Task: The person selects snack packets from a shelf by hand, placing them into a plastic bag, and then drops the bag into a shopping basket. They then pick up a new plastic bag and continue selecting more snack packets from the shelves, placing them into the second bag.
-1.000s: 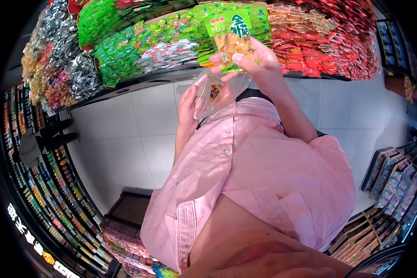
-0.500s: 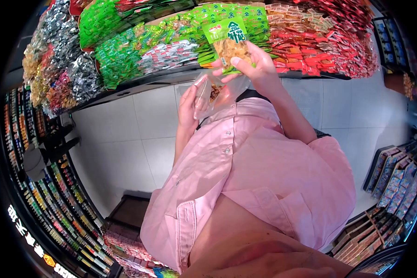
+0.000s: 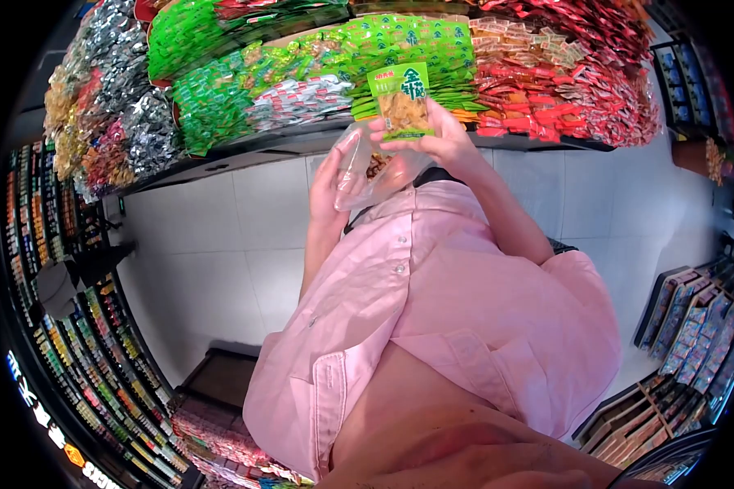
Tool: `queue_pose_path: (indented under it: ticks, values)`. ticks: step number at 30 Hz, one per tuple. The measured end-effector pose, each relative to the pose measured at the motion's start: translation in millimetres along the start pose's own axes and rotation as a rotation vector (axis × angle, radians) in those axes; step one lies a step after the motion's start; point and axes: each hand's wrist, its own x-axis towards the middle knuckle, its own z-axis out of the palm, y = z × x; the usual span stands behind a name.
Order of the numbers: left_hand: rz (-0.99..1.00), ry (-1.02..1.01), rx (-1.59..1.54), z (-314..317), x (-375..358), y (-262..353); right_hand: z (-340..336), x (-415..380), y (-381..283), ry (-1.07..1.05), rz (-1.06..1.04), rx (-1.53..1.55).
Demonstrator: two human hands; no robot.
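Note:
A green-topped snack packet with a clear window showing yellowish-brown food is pinched in my right hand, its printed front turned up toward me. Below and left of it, my left hand is closed on the side of a clear plastic bag. Some small brown packets or pieces show inside the bag. The packet's lower edge overlaps the bag's upper right side in this view.
Ahead runs a long display counter heaped with green packets, white packets, red packets and silver ones. Shelves of small goods curve along the left. Boxed goods on racks stand at the right.
My right hand has tilted the snack packet and brought it slightly lower, nearer to me, with its fingers shifted to the packet's right edge. The left hand still holds the bag.

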Motion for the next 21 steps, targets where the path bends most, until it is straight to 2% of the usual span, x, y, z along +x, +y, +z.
queue_pose_path:
  ticks: [4, 6, 7, 8, 10, 12, 13, 15, 21]
  values:
    - [0.007, -0.029, -0.008, 0, 2, 3, -4, 0, 10, 0.037, 0.036, -0.078]
    - [0.005, -0.114, -0.048, -7, 4, 2, -22, 3, 29, -0.066, 0.013, -0.299]
    - [-0.001, 0.100, -0.017, 12, 6, 7, -26, 5, 32, -0.118, 0.002, -0.410]
    - [-0.007, 0.315, 0.013, 39, 9, 10, -27, 3, 32, -0.125, 0.033, -0.389]
    - [-0.001, 0.503, 0.063, 53, 11, 13, -30, 6, 36, -0.190, -0.058, -0.612]
    - [0.012, 0.382, 0.089, 39, 10, 12, -42, 10, 51, -0.224, -0.174, -0.837]
    - [0.014, 0.289, 0.096, 29, 8, 11, -43, 11, 53, -0.223, -0.124, -0.922]
    - [-0.006, -0.025, 0.088, 4, 1, 14, -46, 12, 56, -0.218, -0.023, -1.089]
    - [-0.063, 0.027, 0.174, 11, -2, 11, -55, 22, 96, -0.221, 0.127, -1.471]
